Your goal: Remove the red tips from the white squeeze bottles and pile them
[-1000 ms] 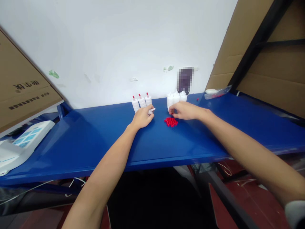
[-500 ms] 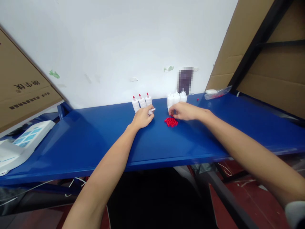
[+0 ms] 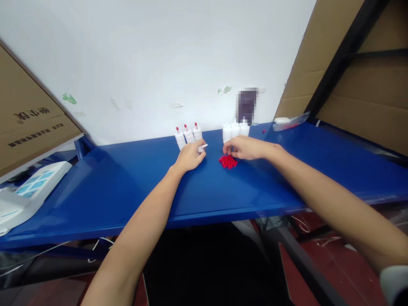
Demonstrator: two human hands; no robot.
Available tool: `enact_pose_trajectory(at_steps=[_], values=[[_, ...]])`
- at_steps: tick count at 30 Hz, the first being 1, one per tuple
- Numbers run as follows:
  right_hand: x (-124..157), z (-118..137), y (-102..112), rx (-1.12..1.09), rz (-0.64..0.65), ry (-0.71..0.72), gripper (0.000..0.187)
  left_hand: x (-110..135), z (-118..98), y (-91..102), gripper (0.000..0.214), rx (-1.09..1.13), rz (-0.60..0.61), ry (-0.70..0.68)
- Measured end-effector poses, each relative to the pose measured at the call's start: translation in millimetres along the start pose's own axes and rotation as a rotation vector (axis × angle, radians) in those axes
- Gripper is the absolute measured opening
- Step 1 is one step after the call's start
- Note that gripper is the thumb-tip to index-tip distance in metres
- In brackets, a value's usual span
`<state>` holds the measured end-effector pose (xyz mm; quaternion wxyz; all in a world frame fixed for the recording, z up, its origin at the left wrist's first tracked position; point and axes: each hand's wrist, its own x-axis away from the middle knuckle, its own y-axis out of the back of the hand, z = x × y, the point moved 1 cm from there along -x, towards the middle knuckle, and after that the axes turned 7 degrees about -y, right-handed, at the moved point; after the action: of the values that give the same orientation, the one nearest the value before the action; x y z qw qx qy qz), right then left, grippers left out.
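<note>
My left hand (image 3: pixel 191 155) is closed around a white squeeze bottle (image 3: pixel 202 148), whose bare pointed nozzle sticks out to the right between thumb and fingers. Most of that bottle is hidden by the hand. Just behind it stand 3 white bottles (image 3: pixel 179 139) with red tips, upright in a row. My right hand (image 3: pixel 244 148) reaches down to the far edge of a pile of small red caps (image 3: pixel 228 162). Its fingers are curled and pinch at a red cap, partly hidden by the fingertips. Behind this hand stands a cluster of white bottles (image 3: pixel 235 130) without red tips.
The blue table (image 3: pixel 134 187) runs along a white wall. A single red cap (image 3: pixel 264 131) and a clear plastic bag (image 3: pixel 291 122) lie at the back right. A white device with blue panels (image 3: pixel 38 187) sits at the left end, near a cardboard box (image 3: pixel 28 114).
The view has shifted very slightly. My right hand's fingers have moved a little at the pile's far edge. My left hand keeps its hold on the bottle.
</note>
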<state>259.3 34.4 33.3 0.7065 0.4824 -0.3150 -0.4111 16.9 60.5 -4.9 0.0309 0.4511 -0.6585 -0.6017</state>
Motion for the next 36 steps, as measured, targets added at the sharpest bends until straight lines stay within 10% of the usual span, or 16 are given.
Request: enact_pose_trajectory(at_steps=[29,36], values=[[4.3,25.2,-8.0,-0.162,-0.357,0.215,0.031,-3.3,-37.5,-4.2,0.043,0.018,0.120,-0.063],[0.5,11.5,1.6,-0.030,-0.670,-0.080,0.029,-3.5,-20.3,-1.7,0.041,0.065,0.018,0.037]])
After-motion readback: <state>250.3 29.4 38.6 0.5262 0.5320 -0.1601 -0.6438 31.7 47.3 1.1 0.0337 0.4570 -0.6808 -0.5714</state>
